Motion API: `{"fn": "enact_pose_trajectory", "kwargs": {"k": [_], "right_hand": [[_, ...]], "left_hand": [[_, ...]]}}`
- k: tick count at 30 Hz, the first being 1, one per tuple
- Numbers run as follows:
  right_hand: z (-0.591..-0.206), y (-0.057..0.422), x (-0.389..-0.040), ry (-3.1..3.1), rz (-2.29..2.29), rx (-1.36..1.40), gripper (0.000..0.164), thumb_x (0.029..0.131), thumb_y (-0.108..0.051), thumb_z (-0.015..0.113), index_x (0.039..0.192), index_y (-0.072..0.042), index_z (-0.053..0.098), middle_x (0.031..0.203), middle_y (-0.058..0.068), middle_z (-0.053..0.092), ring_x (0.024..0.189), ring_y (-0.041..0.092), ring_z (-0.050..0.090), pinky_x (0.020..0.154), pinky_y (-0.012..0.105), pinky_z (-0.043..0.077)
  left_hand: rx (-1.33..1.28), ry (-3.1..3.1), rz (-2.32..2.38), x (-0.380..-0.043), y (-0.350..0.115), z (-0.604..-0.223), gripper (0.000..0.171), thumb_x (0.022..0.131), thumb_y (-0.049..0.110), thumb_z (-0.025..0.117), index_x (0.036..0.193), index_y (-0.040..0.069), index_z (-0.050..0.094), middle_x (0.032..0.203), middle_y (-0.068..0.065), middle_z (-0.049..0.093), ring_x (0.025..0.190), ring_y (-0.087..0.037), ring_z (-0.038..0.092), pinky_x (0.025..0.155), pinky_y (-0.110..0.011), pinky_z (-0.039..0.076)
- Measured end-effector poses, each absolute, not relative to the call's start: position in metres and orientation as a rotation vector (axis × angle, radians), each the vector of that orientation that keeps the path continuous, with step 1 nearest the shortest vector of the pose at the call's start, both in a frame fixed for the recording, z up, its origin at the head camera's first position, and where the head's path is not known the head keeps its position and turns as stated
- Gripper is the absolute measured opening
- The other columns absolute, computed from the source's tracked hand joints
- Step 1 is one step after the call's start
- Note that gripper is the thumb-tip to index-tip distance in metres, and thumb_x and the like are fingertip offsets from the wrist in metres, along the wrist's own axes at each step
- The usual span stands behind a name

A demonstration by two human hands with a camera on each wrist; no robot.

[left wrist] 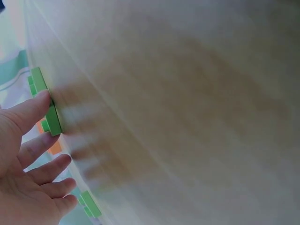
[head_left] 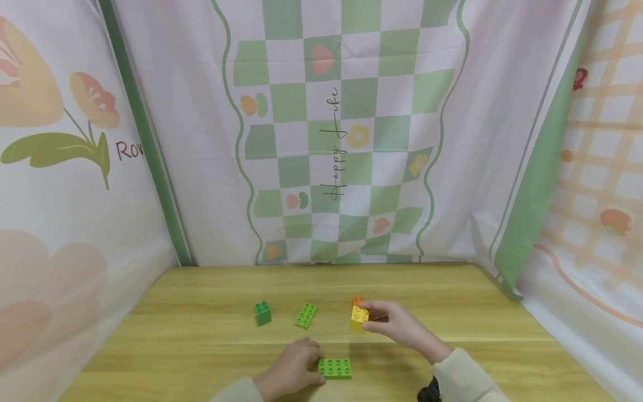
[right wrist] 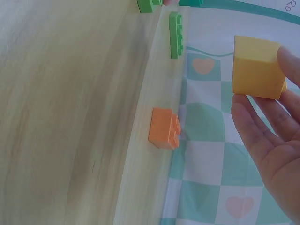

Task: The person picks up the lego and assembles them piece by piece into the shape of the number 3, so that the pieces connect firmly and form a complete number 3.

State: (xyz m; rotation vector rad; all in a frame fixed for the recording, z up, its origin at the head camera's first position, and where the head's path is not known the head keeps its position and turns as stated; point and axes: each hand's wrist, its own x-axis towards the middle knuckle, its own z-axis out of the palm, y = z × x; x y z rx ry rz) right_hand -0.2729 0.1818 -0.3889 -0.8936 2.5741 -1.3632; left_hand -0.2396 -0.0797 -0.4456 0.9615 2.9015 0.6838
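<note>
My right hand [head_left: 397, 324] holds a yellow building block [head_left: 359, 319] in the air, pinched between thumb and fingers. In the right wrist view the yellow block [right wrist: 258, 67] is well clear of the tabletop, its studs turned away. Partly behind it in the head view is an orange block [head_left: 358, 300] standing on the table. My left hand [head_left: 296, 365] lies low at the left end of a flat light-green brick [head_left: 335, 368]. Its thumb and index finger pinch that brick [left wrist: 52, 119] at its sides, while the other fingers stay spread.
Farther back on the wooden table [head_left: 201, 340] stand a dark green block [head_left: 263, 313] and a second flat light-green brick [head_left: 306, 316], left of the orange one. A checkered curtain [head_left: 331, 167] hangs at the table's back edge, with printed cloths on both sides.
</note>
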Motion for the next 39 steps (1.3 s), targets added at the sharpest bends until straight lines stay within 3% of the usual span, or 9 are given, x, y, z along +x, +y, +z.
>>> {"fn": "enact_pose_trajectory", "kwargs": {"k": [14,21,31,39], "right_hand": [[-0.396,0.170,-0.268,2.488,-1.360,-0.900,0.047,0.087,-0.023,0.064,0.125,0.002,0.053,0.112,0.012,0.059,0.091,0.023,0.056,0.075,0.030,0.049],[-0.403,0.165,-0.265,2.461,-1.374,-0.923,0.045,0.086,-0.021,0.065,0.123,0.003,0.054,0.107,0.008,0.060,0.088,0.019,0.057,0.075,0.028,0.048],[-0.406,0.161,-0.262,2.443,-1.329,-0.952,0.044,0.086,-0.021,0.065,0.122,0.002,0.055,0.113,0.011,0.060,0.094,0.022,0.057,0.078,0.032,0.049],[-0.412,0.158,-0.263,2.422,-1.330,-1.032,0.039,0.084,-0.013,0.067,0.118,0.003,0.057,0.105,0.009,0.063,0.087,0.014,0.058,0.075,0.028,0.050]], "left_hand": [[0.976,2.920,0.677,-0.239,-0.080,-0.445,0.036,0.069,0.030,0.078,0.099,0.014,0.069,0.104,0.002,0.063,0.102,-0.017,0.055,0.088,-0.033,0.044],[0.998,2.924,0.678,-0.239,-0.080,-0.446,0.035,0.069,0.030,0.079,0.098,0.013,0.069,0.097,0.008,0.062,0.094,-0.011,0.055,0.081,-0.028,0.046],[1.018,2.930,0.684,-0.241,-0.079,-0.449,0.034,0.068,0.030,0.079,0.097,0.014,0.069,0.093,0.010,0.062,0.088,-0.007,0.053,0.078,-0.025,0.045],[1.055,2.932,0.703,-0.241,-0.080,-0.449,0.033,0.069,0.029,0.079,0.096,0.013,0.069,0.089,0.011,0.061,0.082,-0.003,0.051,0.072,-0.021,0.044]]}}
